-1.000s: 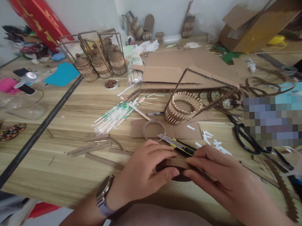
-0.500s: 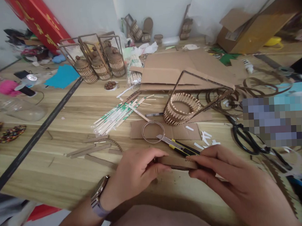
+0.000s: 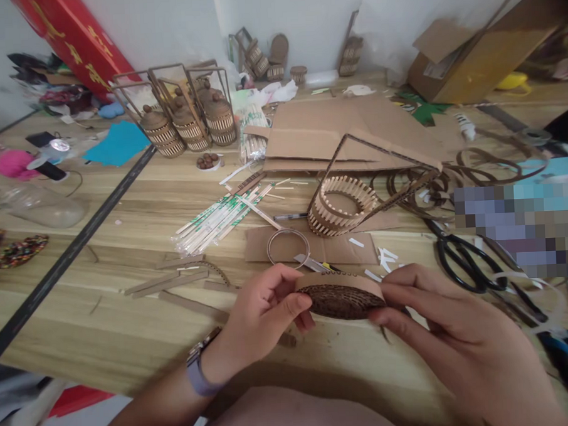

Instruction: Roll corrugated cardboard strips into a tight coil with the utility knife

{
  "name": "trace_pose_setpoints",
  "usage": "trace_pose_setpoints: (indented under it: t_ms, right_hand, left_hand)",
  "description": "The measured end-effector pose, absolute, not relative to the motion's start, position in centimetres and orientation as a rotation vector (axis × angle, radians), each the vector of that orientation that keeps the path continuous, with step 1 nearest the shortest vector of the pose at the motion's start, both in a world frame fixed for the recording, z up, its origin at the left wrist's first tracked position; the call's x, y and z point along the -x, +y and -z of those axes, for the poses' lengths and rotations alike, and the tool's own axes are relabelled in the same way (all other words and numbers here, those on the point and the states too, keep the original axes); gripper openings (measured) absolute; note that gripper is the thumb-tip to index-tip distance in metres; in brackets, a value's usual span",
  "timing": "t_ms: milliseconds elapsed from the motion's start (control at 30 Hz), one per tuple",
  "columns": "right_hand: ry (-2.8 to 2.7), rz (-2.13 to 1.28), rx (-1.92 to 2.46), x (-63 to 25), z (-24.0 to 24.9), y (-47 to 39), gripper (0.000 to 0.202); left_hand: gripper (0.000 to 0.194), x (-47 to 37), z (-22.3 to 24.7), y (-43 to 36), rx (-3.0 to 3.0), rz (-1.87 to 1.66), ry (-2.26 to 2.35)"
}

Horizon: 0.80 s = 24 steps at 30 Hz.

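Note:
Between my hands is a coiled cardboard disc (image 3: 347, 301), its spiral of corrugated edges tilted towards me and printed characters on its outer band. My left hand (image 3: 269, 305) pinches its left side, thumb on the rim. With thumb and fingers, my right hand (image 3: 427, 313) grips the right side, where a loose strip end hangs down. Just beyond lies a utility knife (image 3: 314, 263), partly hidden by the disc. A thin ring (image 3: 288, 248) rests on a flat cardboard piece (image 3: 257, 245). Behind it stands a round stick-walled basket (image 3: 342, 204) with an angular cardboard handle.
Left of centre lie wrapped chopsticks (image 3: 218, 219) and cardboard strips (image 3: 169, 282). Black scissors (image 3: 462, 262) and pliers (image 3: 566, 357) are on the right. Several finished lidded baskets (image 3: 186, 126) stand at the back left, near a dish of brown beads (image 3: 208, 161). Cardboard sheets (image 3: 337, 126) lie behind.
The cardboard disc has been raised and tipped so its spiral face now shows. It covers more of the utility knife. My left hand has shifted slightly and turned.

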State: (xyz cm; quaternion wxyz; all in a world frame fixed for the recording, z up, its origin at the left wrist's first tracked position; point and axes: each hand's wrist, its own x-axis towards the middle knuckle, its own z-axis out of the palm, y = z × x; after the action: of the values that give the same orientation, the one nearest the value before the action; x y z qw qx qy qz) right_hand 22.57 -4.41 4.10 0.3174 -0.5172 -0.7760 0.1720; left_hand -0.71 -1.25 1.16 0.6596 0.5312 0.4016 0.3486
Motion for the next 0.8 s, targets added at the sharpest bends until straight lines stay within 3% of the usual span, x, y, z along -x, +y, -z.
trace_pose_setpoints:
  t_ms: [167, 400, 600, 800]
  right_hand:
    - [-2.196, -0.366, 1.324, -23.4, -5.1, -4.9, 0.015]
    - [-2.29, -0.253, 1.285, -22.2, -4.6, -5.9, 0.018]
    - [-2.2, -0.265, 1.261, -23.1, -4.3, -5.3, 0.025]
    - [-2.097, -0.448, 1.239, -23.0, -4.3, -4.9, 0.026]
  left_hand:
    - [0.033, 1.7, -2.6, -0.6, -1.828, -0.686, 1.063]
    - [0.024, 1.4, -3.7, -1.3, -2.244, -0.655, 0.857]
    - [0.022, 1.8, -2.5, -1.9, -2.127, -0.946, 0.903]
    - [0.018, 1.1, -1.2, -2.8, -1.552, -1.057, 0.806]
